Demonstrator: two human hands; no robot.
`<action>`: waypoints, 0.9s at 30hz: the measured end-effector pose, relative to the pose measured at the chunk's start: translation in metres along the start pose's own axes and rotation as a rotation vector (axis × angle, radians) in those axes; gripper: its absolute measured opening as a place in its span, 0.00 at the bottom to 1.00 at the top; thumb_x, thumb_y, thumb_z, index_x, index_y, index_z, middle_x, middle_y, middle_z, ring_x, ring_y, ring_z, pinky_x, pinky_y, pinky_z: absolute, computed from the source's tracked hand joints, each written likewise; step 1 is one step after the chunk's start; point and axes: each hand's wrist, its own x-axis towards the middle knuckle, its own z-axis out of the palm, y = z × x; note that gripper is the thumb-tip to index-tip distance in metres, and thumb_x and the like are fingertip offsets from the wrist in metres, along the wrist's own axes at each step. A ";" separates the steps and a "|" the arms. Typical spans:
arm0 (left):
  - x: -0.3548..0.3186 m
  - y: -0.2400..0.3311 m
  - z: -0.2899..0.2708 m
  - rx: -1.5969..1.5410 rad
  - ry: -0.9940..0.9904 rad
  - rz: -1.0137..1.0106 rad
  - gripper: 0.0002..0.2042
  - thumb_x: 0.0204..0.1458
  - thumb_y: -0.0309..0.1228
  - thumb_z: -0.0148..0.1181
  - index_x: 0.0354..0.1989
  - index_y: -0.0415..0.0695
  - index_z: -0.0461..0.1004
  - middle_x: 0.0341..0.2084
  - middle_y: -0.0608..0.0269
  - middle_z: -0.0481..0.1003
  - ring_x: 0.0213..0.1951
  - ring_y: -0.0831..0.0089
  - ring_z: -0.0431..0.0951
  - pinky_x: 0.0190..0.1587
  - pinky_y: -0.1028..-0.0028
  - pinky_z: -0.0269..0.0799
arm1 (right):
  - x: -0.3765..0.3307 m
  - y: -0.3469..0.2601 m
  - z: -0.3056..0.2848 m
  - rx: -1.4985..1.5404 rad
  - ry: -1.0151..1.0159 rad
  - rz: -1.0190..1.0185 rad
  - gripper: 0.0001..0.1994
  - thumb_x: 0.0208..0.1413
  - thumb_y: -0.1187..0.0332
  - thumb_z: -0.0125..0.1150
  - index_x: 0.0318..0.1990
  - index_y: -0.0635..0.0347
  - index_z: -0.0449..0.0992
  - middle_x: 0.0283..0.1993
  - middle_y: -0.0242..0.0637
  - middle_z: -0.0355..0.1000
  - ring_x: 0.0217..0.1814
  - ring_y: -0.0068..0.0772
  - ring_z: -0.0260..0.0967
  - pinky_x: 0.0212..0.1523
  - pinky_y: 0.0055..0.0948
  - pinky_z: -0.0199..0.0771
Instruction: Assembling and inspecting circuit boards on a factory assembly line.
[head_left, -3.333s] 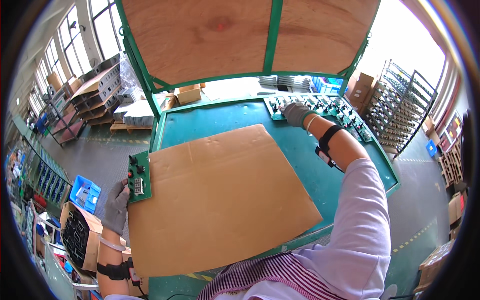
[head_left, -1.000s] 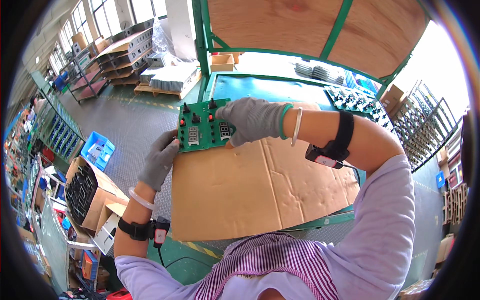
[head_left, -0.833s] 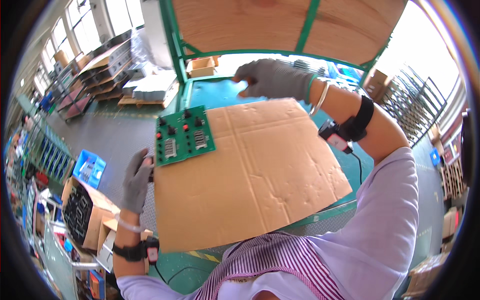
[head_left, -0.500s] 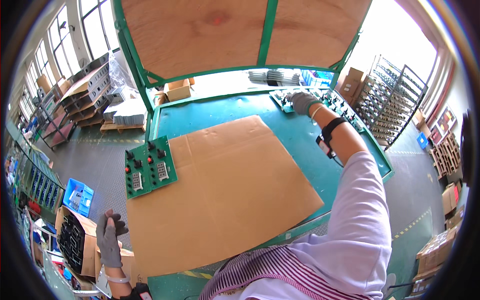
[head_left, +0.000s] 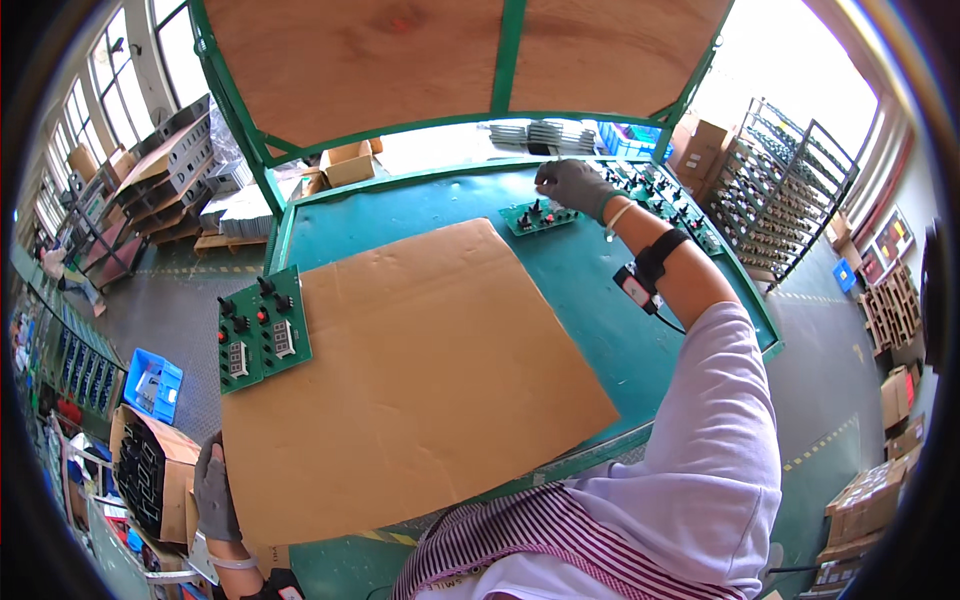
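My right hand (head_left: pixel 578 190), in a grey glove with bare fingertips, reaches to the far side of the green workbench. Its bent fingers close on the far edge of a small green circuit board (head_left: pixel 538 220) with black knobs; the fingertips are partly hidden. Low on the left, my gloved left hand (head_left: pixel 214 497) is beside the edge of a large brown cardboard sheet (head_left: pixel 420 370). Its visible fingers point upward, stretched out, and some are hidden by the sheet. Two joined green circuit boards (head_left: pixel 262 335) with knobs, red buttons and digit displays lie on the sheet's left corner.
More circuit boards (head_left: pixel 670 200) stand along the bench's far right side. A raised wooden panel (head_left: pixel 380 70) in a green frame overhangs the back. Left of me are a carton (head_left: pixel 165 465) of black parts and a blue bin (head_left: pixel 153 385). A wire rack (head_left: pixel 785 190) stands right.
My right hand has drawn one circuit board nearer, apart from the others. The view has shifted, so the cardboard sheet appears further left, now against my left hand, whose fingers were spread before.
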 end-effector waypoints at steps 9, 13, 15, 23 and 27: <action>-0.011 -0.040 -0.005 0.207 0.079 0.228 0.20 0.61 0.40 0.36 0.42 0.33 0.68 0.35 0.53 0.70 0.38 0.66 0.69 0.42 0.71 0.64 | 0.015 0.060 0.027 -0.448 -0.247 -0.186 0.34 0.41 0.75 0.53 0.61 0.45 0.57 0.59 0.40 0.62 0.60 0.40 0.59 0.58 0.34 0.60; -0.012 -0.026 -0.007 0.035 0.010 -0.013 0.19 0.61 0.38 0.36 0.42 0.33 0.68 0.36 0.53 0.70 0.38 0.66 0.69 0.43 0.71 0.64 | -0.012 0.026 0.005 -0.439 -0.376 -0.034 0.37 0.38 0.62 0.64 0.61 0.46 0.58 0.54 0.43 0.66 0.57 0.42 0.62 0.56 0.35 0.62; -0.009 -0.038 -0.010 0.147 -0.044 0.126 0.19 0.61 0.38 0.36 0.43 0.32 0.67 0.38 0.51 0.70 0.39 0.64 0.69 0.43 0.71 0.64 | -0.020 0.032 0.004 -0.416 -0.375 0.020 0.41 0.34 0.56 0.70 0.61 0.44 0.57 0.45 0.41 0.71 0.48 0.39 0.68 0.47 0.35 0.66; -0.005 -0.063 -0.019 0.525 -0.020 0.442 0.17 0.61 0.34 0.36 0.47 0.32 0.65 0.44 0.47 0.67 0.44 0.58 0.69 0.47 0.69 0.65 | -0.057 0.019 -0.005 -0.348 -0.456 -0.017 0.37 0.38 0.60 0.67 0.60 0.47 0.59 0.50 0.43 0.69 0.51 0.42 0.67 0.50 0.37 0.66; -0.007 -0.050 -0.015 0.858 0.085 0.846 0.15 0.58 0.32 0.42 0.50 0.35 0.63 0.40 0.47 0.69 0.42 0.53 0.69 0.45 0.62 0.65 | -0.053 0.017 0.004 -0.308 -0.347 -0.103 0.29 0.34 0.62 0.68 0.49 0.55 0.68 0.42 0.42 0.72 0.47 0.43 0.69 0.47 0.38 0.68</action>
